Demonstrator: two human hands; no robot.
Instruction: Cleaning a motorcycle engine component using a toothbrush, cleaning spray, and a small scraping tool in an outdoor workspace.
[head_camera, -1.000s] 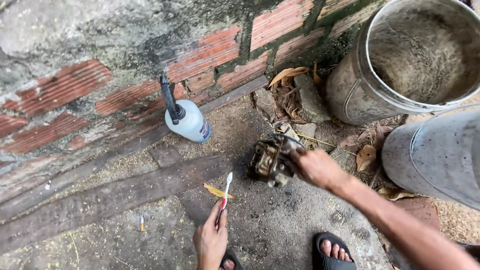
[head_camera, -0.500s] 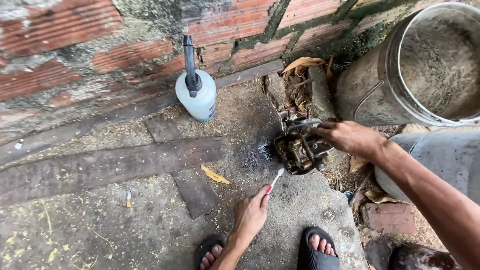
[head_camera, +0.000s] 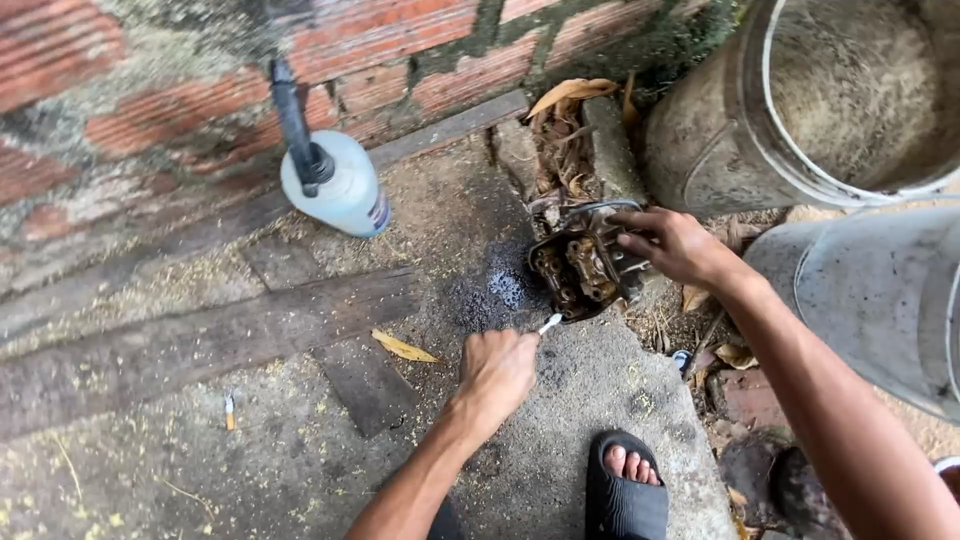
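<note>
A dirty metal engine part (head_camera: 580, 265) stands tilted on its edge on the concrete ground. My right hand (head_camera: 672, 245) grips its upper right side and holds it up. My left hand (head_camera: 497, 372) is closed around a small white brush (head_camera: 550, 323), whose tip points at the lower edge of the part. A dark wet stain (head_camera: 495, 292) lies on the concrete just left of the part.
A pale spray bottle with a black pump (head_camera: 330, 180) leans against the brick wall (head_camera: 400, 60). Two large grey buckets (head_camera: 800, 110) stand at the right. Dry leaves (head_camera: 570, 130) lie behind the part. My foot in a black sandal (head_camera: 625, 485) is below.
The view has shifted closer and lower. My left hand with the brush has moved up toward the engine part; my right hand still holds the part tilted.
</note>
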